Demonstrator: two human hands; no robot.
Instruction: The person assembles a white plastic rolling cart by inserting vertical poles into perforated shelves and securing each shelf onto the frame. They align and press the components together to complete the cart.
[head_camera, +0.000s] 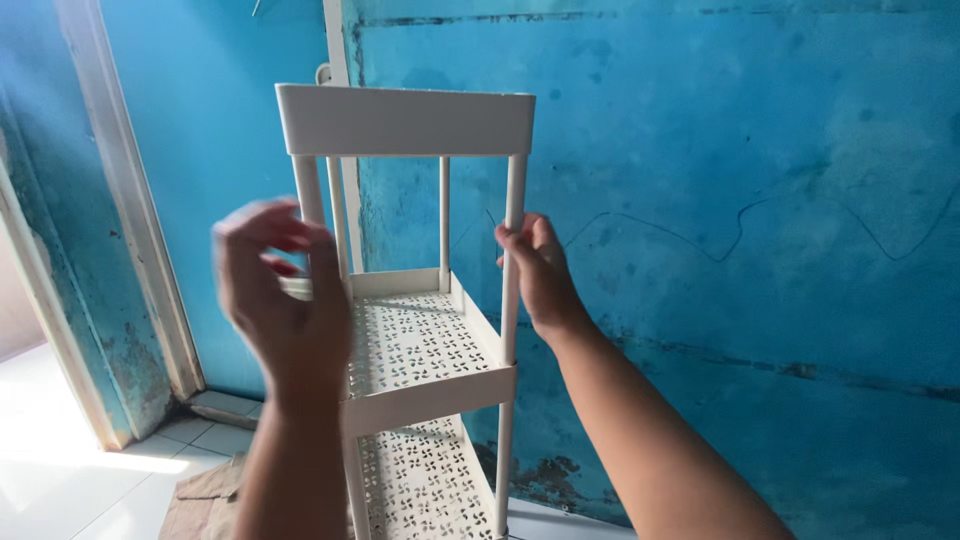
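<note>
- I am standing the white plastic shelf rack (405, 330) upright in front of me, its back close to the blue wall (720, 200); whether it touches the wall I cannot tell.
- My right hand (538, 268) is closing its fingers around the front right post (513, 215), just under the top tray (405, 120).
- My left hand (280, 290) is hovering blurred at the front left post (308, 190), fingers curled and partly apart; I cannot tell whether it is gripping the post or only near it.
- The two hands are sitting well apart, one on each front corner of the rack.
- To the rack's left, a pale door frame (130, 210) is opening onto a sunlit white tiled floor (60, 470), giving free room on that side.
- On the right, the wall is running on flat and bare beside my forearm.
- The middle tray (415, 340) and the lower tray (425, 480) are showing perforated floors with nothing lying in them; the inside of the top tray is hidden from me.
- A piece of brown cardboard (205, 500) is lying on the floor by the rack's left foot.
</note>
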